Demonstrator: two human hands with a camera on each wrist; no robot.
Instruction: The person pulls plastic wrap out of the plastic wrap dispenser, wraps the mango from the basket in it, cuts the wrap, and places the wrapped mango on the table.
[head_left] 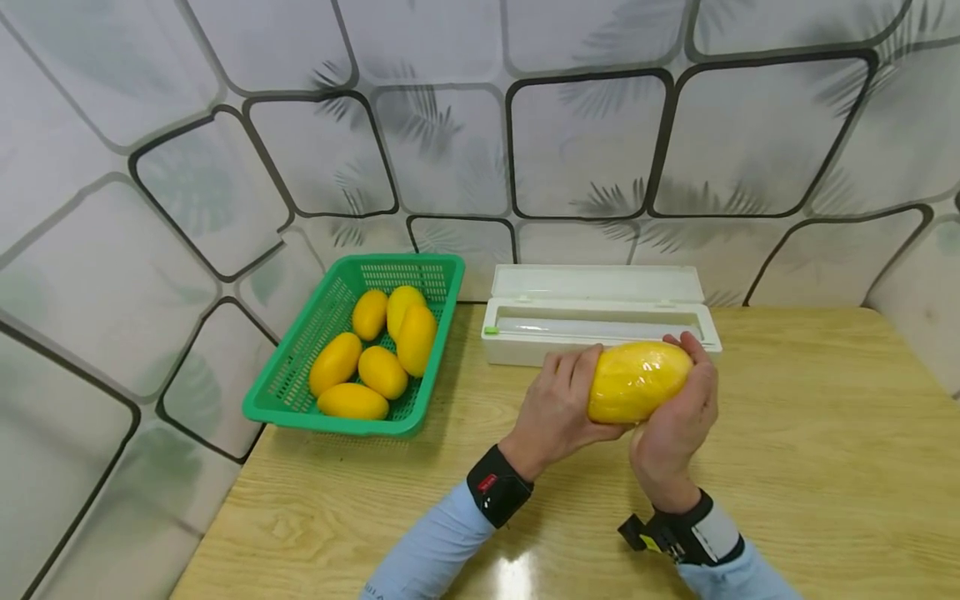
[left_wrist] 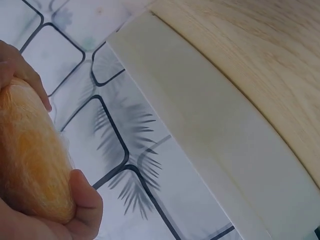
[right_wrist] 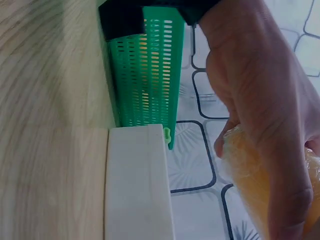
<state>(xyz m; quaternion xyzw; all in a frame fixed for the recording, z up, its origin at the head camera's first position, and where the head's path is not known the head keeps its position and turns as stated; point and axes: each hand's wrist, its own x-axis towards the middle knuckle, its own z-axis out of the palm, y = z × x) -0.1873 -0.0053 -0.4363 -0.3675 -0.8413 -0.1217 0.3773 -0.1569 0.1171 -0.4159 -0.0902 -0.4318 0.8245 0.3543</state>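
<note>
A yellow mango (head_left: 637, 382) in shiny clear plastic film is held up between both hands, above the table in the head view. My left hand (head_left: 558, 404) grips its left end, fingers over the top and thumb beneath. Around the right end curls my right hand (head_left: 678, 425), its palm against the film. The left wrist view shows wrinkled film over the mango (left_wrist: 32, 155). In the right wrist view the hand (right_wrist: 270, 110) covers much of the fruit. Just behind the hands lies a white cling film dispenser (head_left: 513, 352), its lid raised and a film roll inside.
A green plastic basket (head_left: 262, 412) with several unwrapped mangoes (head_left: 382, 372) stands at the left on the wooden table (head_left: 825, 450). A patterned wall covering (head_left: 585, 150) rises behind the table and along its left side.
</note>
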